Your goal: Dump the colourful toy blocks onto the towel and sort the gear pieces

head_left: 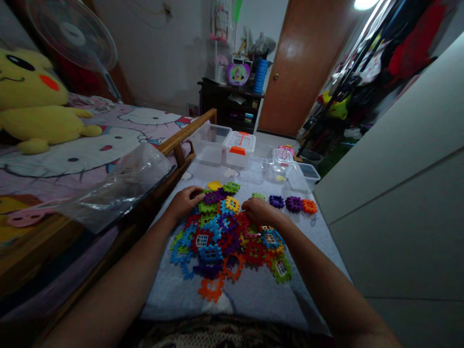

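Observation:
A heap of colourful interlocking plastic blocks (221,227) with toothed edges lies on the cloth in front of me. My left hand (186,200) rests at the heap's far left edge, its thumb and forefinger apart beside a purple block (213,196). On the heap's right side is my right hand (259,211), with curled fingers pointing toward a yellow window-like block (232,205); whatever they hold is hidden. Just beyond this hand lies a light green block (258,195). To its right stand a dark purple block (276,201), another purple block (294,204) and an orange block (310,206) in a row.
Clear plastic boxes stand at the far end, including a lidded box (239,147) with orange latches and an open bin (210,145). A wooden rail (188,130) and bed with a yellow plush toy (39,106) border the left. A white cabinet (398,193) borders the right.

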Available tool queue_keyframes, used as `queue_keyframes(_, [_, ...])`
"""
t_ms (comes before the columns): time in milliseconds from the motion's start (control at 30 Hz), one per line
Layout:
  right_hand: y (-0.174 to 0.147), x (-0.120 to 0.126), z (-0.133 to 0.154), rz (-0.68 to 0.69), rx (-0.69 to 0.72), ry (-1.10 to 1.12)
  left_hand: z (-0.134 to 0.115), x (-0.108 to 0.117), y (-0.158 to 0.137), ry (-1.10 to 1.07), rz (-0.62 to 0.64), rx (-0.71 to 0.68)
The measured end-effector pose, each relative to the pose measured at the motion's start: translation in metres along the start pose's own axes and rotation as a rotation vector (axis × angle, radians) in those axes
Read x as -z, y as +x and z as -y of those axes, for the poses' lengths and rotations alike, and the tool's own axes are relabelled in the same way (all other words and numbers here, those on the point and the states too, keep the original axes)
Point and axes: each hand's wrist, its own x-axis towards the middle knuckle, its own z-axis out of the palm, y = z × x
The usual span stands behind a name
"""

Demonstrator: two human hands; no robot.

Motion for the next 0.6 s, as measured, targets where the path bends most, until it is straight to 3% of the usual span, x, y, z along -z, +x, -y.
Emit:
queue_keyframes(167, [0.006,0.008,-0.005,0.0,0.007,0.119,-0.002,0.001,0.0,-0.014,-0.002,0.003])
queue_keyframes(433, [0.061,0.006,-0.022,-0.252,-0.104,0.127,-0.004,0.002,-0.003,-0.02,0.004,-0.011])
queue_keyframes(600, [0.083,-0.002,-0.025,-0.323,-0.121,0.172,-0.005,0.001,-0.002,-0.019,-0.001,-0.013])
